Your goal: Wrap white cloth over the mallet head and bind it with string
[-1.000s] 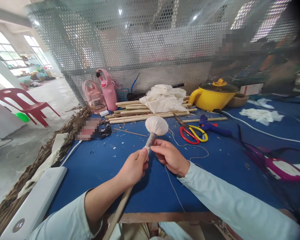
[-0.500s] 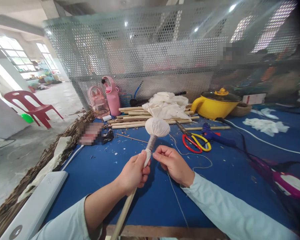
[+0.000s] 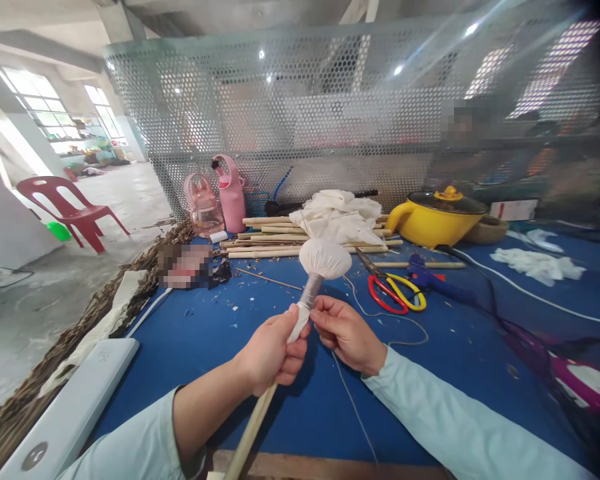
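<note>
My left hand [image 3: 275, 350] is closed around a cloth-headed stick, a pale wooden rod [image 3: 253, 427] whose lower end slopes past the table's front edge. Its upper end carries a round, gathered white cloth head [image 3: 325, 259]. Below the head, grey thread winding [image 3: 310, 291] binds the neck, and white cloth continues down under my left thumb. My right hand [image 3: 350, 333] is pinched shut beside the neck, fingertips at the lower end of the winding. From beneath that hand a thin grey thread [image 3: 353, 400] trails to the table edge; the pinched part is hidden by the fingers.
Red-and-yellow-handled scissors [image 3: 397, 293] lie right of my hands, near a blue glue gun [image 3: 437, 280]. Behind are wooden sticks [image 3: 260, 253], white cloth [image 3: 340, 213], a yellow pot [image 3: 437, 220] and a pink bottle [image 3: 233, 203]. A white power bank-like slab [image 3: 80, 407] is at left.
My right hand has come in against the neck of the stick, at the winding's lower end. The left hand keeps its hold, and the whole view has shifted slightly.
</note>
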`<state>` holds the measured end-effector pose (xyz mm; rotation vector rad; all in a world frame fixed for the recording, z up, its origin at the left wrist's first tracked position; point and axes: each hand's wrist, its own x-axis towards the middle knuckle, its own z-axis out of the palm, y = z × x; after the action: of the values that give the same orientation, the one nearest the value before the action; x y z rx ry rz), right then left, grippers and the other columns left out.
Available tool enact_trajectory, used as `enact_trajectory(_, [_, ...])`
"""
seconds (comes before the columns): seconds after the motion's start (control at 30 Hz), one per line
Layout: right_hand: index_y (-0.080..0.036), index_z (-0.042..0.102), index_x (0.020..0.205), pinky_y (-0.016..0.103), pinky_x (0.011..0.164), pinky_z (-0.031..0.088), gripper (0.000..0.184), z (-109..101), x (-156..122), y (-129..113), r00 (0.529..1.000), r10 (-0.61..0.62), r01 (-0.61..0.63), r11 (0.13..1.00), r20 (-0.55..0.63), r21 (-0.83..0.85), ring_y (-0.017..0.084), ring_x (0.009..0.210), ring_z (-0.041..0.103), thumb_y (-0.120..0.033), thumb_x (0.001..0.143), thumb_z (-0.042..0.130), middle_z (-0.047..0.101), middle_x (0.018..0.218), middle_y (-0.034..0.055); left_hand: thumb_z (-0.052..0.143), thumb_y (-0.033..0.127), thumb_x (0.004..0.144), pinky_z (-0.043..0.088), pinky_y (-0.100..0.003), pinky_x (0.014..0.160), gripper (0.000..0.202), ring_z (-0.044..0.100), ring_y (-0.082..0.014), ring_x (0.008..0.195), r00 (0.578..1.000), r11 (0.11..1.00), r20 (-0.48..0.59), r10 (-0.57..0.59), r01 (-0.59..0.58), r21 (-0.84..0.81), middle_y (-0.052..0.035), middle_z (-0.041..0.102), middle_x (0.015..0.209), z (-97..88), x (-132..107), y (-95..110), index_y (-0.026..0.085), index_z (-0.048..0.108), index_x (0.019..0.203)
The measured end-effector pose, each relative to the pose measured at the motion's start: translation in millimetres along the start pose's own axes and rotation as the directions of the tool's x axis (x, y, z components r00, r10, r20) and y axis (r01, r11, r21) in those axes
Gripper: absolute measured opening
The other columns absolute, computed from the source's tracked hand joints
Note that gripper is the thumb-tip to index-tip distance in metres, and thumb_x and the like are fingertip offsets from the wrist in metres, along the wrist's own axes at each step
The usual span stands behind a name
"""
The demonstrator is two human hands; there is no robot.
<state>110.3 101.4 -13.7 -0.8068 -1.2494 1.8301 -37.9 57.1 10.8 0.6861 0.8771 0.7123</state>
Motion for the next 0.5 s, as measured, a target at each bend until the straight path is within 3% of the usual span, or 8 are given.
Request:
enact_trajectory(0.07, [-0.020,0.049,0.094,0.019,0.035,0.010,0.041,-1.8,-0.4,-1.8,0.997,0.006,-0.009,0.999,0.077,0.035,0.003,0.036,0.018,-0.040,0.067,0.071,0.041,0.054,-0.0088,0.031,0.061,0.082,0.010,-0.013,0.027,0.044,0.007,-0.0031,0.032,0.985,0.994,0.151,-0.083,0.093,-0.058,0.0098,0.021,0.044,-3.4,-2.3,3.6,0.020,0.038,0.069])
enact_trajectory(0.13, [-0.022,0.045,0.111,0.019,0.035,0.010,0.055,-4.8,-1.4,-3.5,0.985,0.032,-0.040,0.998,0.172,0.041,0.003,0.036,0.019,-0.040,0.067,0.072,0.042,0.055,-0.0091,0.028,0.059,0.085,0.008,-0.013,0.027,0.043,0.004,-0.0034,0.032,0.935,0.974,0.311,-0.169,0.206,-0.089,0.0096,0.019,0.043,-7.9,-2.3,6.0,0.020,0.037,0.068])
enact_trajectory(0.23, [-0.018,0.050,0.106,0.020,0.035,0.010,0.050,-9.2,-0.4,-2.4,0.976,0.067,-0.075,0.997,0.206,0.030,0.003,0.036,0.020,-0.041,0.067,0.071,0.043,0.054,-0.0081,0.028,0.055,0.086,0.009,-0.013,0.026,0.042,0.005,-0.0032,0.031,0.873,0.941,0.419,-0.251,0.321,-0.104,0.0096,0.018,0.042,-13.8,4.5,5.3,0.020,0.037,0.066])
enact_trajectory(0.27, [-0.017,0.051,0.100,0.020,0.035,0.010,0.044,-10.2,1.0,-1.1,0.982,0.067,-0.073,0.997,0.177,0.027,0.003,0.037,0.020,-0.040,0.068,0.071,0.043,0.054,-0.0078,0.027,0.056,0.086,0.012,-0.013,0.026,0.042,0.008,-0.0033,0.030,0.886,0.941,0.383,-0.260,0.321,-0.104,0.0093,0.021,0.042,-15.1,8.2,4.1,0.020,0.039,0.068])
enact_trajectory(0.33, [-0.016,0.052,0.089,0.020,0.036,0.009,0.035,-11.6,4.6,2.2,0.994,0.060,-0.062,0.998,0.094,0.013,0.003,0.037,0.020,-0.040,0.069,0.069,0.040,0.052,-0.0082,0.025,0.058,0.086,0.025,-0.015,0.029,0.045,0.026,-0.0048,0.030,0.955,0.966,0.189,-0.230,0.248,-0.076,0.0069,0.033,0.045,-16.8,15.7,1.8,0.019,0.044,0.075])
enact_trajectory(0.4, [-0.016,0.050,0.081,0.020,0.036,0.009,0.032,-11.9,7.9,4.9,0.998,0.056,-0.055,0.998,0.017,-0.015,0.003,0.038,0.019,-0.039,0.069,0.069,0.035,0.049,-0.0093,0.027,0.060,0.085,0.041,-0.020,0.041,0.047,0.048,-0.0089,0.044,0.994,0.999,-0.099,-0.044,0.046,0.022,0.0015,0.051,0.060,-17.8,20.7,1.3,0.018,0.048,0.090])
enact_trajectory(0.43, [-0.016,0.049,0.077,0.020,0.036,0.009,0.032,-11.4,9.0,5.7,0.998,0.056,-0.057,0.998,-0.016,-0.032,0.003,0.038,0.018,-0.039,0.069,0.069,0.032,0.048,-0.0098,0.030,0.060,0.085,0.046,-0.023,0.050,0.047,0.055,-0.0112,0.057,0.969,0.991,-0.224,0.106,-0.084,0.107,-0.0019,0.057,0.072,-18.1,21.7,1.9,0.018,0.047,0.097])
enact_trajectory(0.5, [-0.016,0.049,0.075,0.021,0.035,0.009,0.033,-8.9,9.3,6.2,0.996,0.056,-0.061,0.996,-0.067,-0.070,0.003,0.037,0.018,-0.040,0.066,0.070,0.030,0.047,-0.0103,0.033,0.058,0.085,0.048,-0.026,0.065,0.049,0.060,-0.0147,0.081,0.861,0.912,-0.337,0.382,-0.293,0.286,-0.0078,0.060,0.099,-17.6,20.3,3.6,0.018,0.044,0.111])
